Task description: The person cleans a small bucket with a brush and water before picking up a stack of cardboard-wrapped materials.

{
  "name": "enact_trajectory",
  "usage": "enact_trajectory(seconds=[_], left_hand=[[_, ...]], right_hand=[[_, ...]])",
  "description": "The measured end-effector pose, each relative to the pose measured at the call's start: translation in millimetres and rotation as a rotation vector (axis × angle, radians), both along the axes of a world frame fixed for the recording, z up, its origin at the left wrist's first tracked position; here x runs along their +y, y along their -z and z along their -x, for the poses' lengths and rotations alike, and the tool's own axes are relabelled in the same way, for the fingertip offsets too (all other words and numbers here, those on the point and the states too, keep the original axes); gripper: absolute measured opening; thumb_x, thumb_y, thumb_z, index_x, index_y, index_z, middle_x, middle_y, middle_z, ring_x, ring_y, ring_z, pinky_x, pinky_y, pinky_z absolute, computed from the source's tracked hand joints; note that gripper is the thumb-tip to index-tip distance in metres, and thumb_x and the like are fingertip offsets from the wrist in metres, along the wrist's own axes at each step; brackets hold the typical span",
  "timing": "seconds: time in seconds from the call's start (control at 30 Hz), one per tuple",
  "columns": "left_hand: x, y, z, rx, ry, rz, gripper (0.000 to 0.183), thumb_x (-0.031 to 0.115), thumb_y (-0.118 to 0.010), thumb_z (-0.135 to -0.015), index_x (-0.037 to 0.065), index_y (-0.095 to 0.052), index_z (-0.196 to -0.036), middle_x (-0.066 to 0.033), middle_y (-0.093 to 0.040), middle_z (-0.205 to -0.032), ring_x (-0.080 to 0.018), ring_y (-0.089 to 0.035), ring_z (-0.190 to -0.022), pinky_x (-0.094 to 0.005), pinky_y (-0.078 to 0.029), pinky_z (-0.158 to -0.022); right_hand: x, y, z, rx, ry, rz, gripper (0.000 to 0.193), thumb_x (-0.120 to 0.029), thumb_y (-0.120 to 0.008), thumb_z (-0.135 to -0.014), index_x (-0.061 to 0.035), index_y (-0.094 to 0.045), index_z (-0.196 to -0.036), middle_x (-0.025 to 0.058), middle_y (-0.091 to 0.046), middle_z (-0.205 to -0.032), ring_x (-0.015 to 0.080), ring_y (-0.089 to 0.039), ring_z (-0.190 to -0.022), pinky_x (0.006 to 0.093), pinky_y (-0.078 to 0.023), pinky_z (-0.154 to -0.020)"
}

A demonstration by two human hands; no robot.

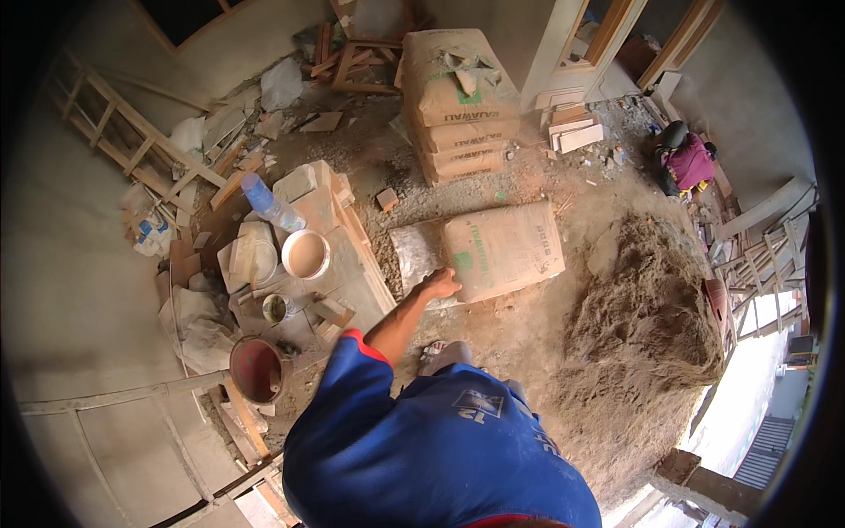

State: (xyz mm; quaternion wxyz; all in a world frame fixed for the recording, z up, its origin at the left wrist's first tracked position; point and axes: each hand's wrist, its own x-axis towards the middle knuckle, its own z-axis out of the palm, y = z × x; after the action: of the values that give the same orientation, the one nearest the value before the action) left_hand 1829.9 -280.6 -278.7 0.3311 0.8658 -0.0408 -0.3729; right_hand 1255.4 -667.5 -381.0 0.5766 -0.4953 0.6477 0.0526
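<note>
My left hand [440,283] reaches forward to the near left corner of a brown paper cement bag [506,251]. Its fingers are curled against the bag's edge and appear to grip it. The bag lies flat on the floor, partly over a pale grey sheet or flattened sack [415,251]. My right hand is out of sight, hidden behind my blue-shirted body. Just beyond the lying bag rises a stack of similar bags [466,106], with torn paper on top.
A large sand heap [647,308] spreads to the right. At left, a cluttered board holds a white bucket [306,254] and a water bottle [268,201], with a dark red bucket [256,370] nearer. Another person [685,165] crouches at far right. A wooden ladder [132,132] leans far left.
</note>
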Motion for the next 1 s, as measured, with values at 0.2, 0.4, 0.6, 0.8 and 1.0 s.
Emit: enact_trajectory(seconds=[0.2, 0.4, 0.6, 0.8, 1.0], left_hand=[[46.0, 82.6, 57.2, -0.177, -0.409, -0.03, 0.033, 0.028, -0.066, -0.073, 0.003, -0.063, -0.095, -0.0192, -0.065, -0.087, -0.0303, -0.064, -0.089, -0.041, -0.051, -0.076], [99.9, 85.6, 133.2, 0.124, -0.374, -0.246, 0.043, 0.038, -0.06, -0.079, 0.003, -0.065, -0.103, -0.0201, -0.063, -0.11, -0.0342, -0.061, -0.101, -0.0403, -0.049, -0.087], [136.4, 106.3, 173.2, 0.362, -0.549, -0.024, 0.068, 0.04, -0.063, -0.081, 0.001, -0.043, -0.133, -0.0187, -0.06, -0.114, -0.0271, -0.063, -0.095, -0.0355, -0.055, -0.063], [127.5, 127.2, 164.6, 0.197, -0.722, 0.041, 0.065, 0.032, -0.064, -0.08, -0.002, -0.044, -0.131, -0.0179, -0.059, -0.117, -0.0237, -0.066, -0.083, -0.0342, -0.057, -0.06], [131.7, 143.6, 176.0, 0.013, -1.036, 0.13, 0.055, 0.03, -0.064, -0.08, -0.002, -0.052, -0.123, -0.0173, -0.064, -0.101, -0.024, -0.067, -0.08, -0.0351, -0.058, -0.058]], right_hand=[[-23.4, -20.0, -51.3, 0.028, -0.018, -0.016, 0.043, -0.012, -0.055, -0.085, -0.0061, -0.048, -0.127, 0.0234, -0.058, -0.108, 0.033, -0.062, -0.087, 0.0433, -0.054, -0.07], [-24.0, -75.0, -107.6, -0.012, -0.122, 0.026, 0.045, -0.019, -0.054, -0.087, -0.0125, -0.045, -0.131, 0.0225, -0.06, -0.106, 0.0341, -0.065, -0.078, 0.0453, -0.054, -0.064], [-17.5, -71.2, -140.2, 0.004, -0.296, 0.031, 0.043, -0.021, -0.055, -0.087, -0.015, -0.049, -0.129, 0.0169, -0.063, -0.106, 0.0323, -0.065, -0.086, 0.047, -0.051, -0.071], [-45.7, -47.3, -150.0, 0.101, -0.729, 0.166, 0.038, -0.022, -0.058, -0.086, -0.0109, -0.055, -0.123, 0.0147, -0.063, -0.108, 0.0281, -0.062, -0.094, 0.0391, -0.05, -0.071], [-94.7, -20.9, -218.8, 0.035, -0.586, -0.045, 0.034, -0.022, -0.053, -0.089, -0.0135, -0.052, -0.122, 0.0139, -0.061, -0.102, 0.0277, -0.062, -0.081, 0.038, -0.051, -0.063]])
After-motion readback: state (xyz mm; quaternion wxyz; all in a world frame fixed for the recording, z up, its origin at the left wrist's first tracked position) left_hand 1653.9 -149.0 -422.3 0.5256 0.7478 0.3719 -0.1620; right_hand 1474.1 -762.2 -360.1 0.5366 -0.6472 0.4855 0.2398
